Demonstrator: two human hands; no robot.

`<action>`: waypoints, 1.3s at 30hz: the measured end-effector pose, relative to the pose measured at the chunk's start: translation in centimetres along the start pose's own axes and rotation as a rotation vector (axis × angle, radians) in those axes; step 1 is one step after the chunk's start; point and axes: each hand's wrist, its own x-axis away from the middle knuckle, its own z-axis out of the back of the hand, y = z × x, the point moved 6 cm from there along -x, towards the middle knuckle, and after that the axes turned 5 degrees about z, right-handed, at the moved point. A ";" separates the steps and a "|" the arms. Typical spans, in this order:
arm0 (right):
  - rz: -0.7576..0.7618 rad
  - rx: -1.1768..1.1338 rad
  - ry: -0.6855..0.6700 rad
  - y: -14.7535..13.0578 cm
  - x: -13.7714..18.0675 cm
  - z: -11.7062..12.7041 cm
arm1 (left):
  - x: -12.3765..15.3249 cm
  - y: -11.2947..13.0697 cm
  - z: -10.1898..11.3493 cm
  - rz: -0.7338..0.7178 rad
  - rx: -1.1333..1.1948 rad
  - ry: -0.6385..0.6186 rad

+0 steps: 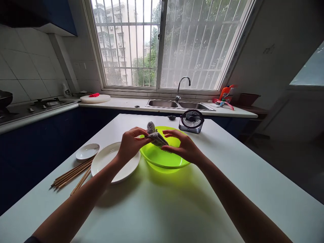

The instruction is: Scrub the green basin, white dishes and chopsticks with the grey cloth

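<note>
With your left hand [130, 143] and right hand [184, 147] both pinching the grey cloth [156, 136], hold it centred over the green basin [162, 162].

Light: bright day coming in the window [162, 44]
Shadows: soft, under the green bowl [164, 157]
Edges: dark, bent corners
Focus: sharp

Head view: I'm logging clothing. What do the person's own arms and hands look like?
Both forearms are bare, with no sleeve over them. The left hand and right hand are ungloved; no ring, watch or bracelet shows. Only a dark sleeve edge peeks in at the bottom left corner, by the left upper arm.
</note>
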 end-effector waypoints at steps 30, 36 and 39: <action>0.170 0.093 0.193 -0.4 0.7 -0.7 | 1.0 -0.9 -1.9 0.293 0.211 -0.163; 0.119 0.022 0.205 0.3 0.5 -0.7 | 1.4 0.6 -2.1 0.077 -0.085 -0.169; 0.075 -0.061 0.194 0.7 0.4 -0.6 | 1.5 0.8 -2.0 0.006 -0.128 -0.139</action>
